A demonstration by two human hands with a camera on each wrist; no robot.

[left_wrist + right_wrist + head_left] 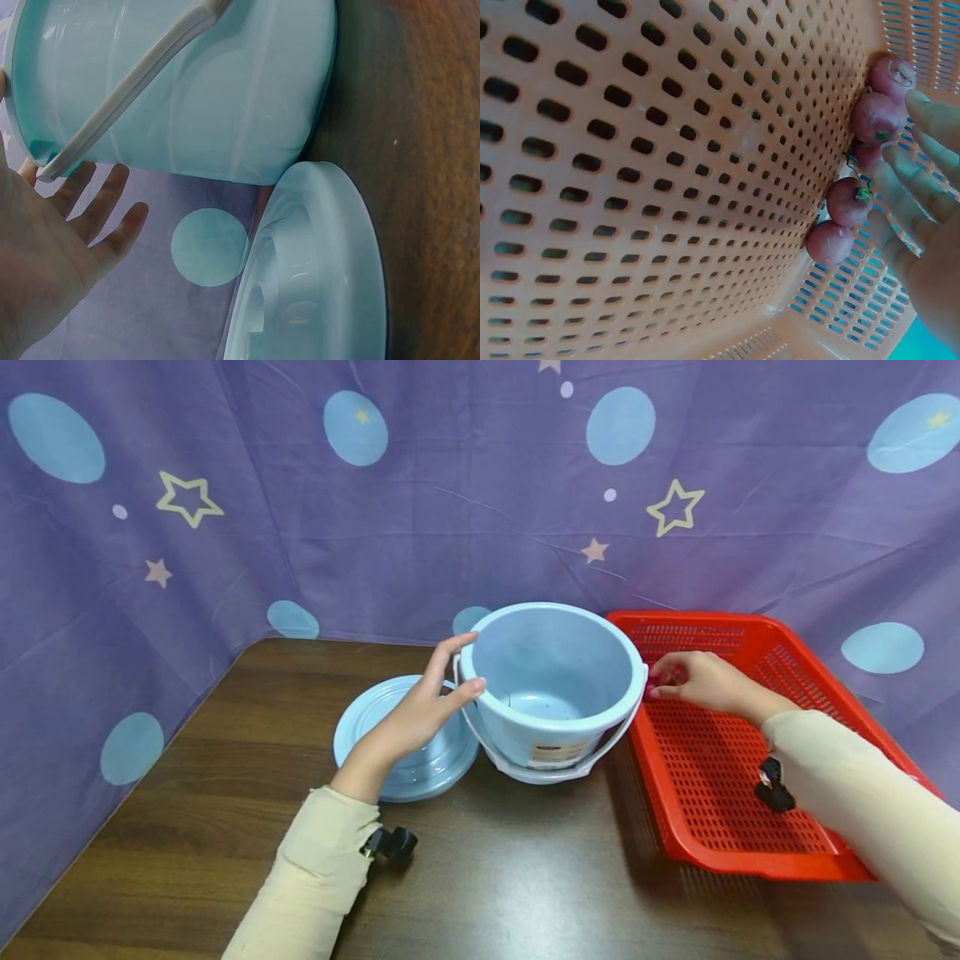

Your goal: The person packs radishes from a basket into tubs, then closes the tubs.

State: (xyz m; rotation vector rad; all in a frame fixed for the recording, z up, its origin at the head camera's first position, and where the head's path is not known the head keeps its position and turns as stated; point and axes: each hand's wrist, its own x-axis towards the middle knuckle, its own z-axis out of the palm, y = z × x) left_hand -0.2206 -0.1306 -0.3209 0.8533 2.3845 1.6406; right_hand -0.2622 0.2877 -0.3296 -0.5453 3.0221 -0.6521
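A light blue bucket [555, 668] with a pale handle stands upright on the table. My left hand [420, 710] is at its left rim, thumb and a fingertip touching the edge; the other fingers extend straight beside the wall in the left wrist view. Right of the bucket is a red perforated basket [720, 777]. My right hand [697, 681] reaches into its left side, fingertips touching small pinkish-red radishes [849, 202]. Several radishes lie in a row against the basket's wall, one with a green stem stub. From the head view, the hand and bucket mostly hide them.
A round light blue lid [427, 772] lies on the table left of the bucket, close to its base. The brown wooden table [247, 760] extends to the front and left. Behind it hangs a purple curtain [420, 527] with stars and blue spots.
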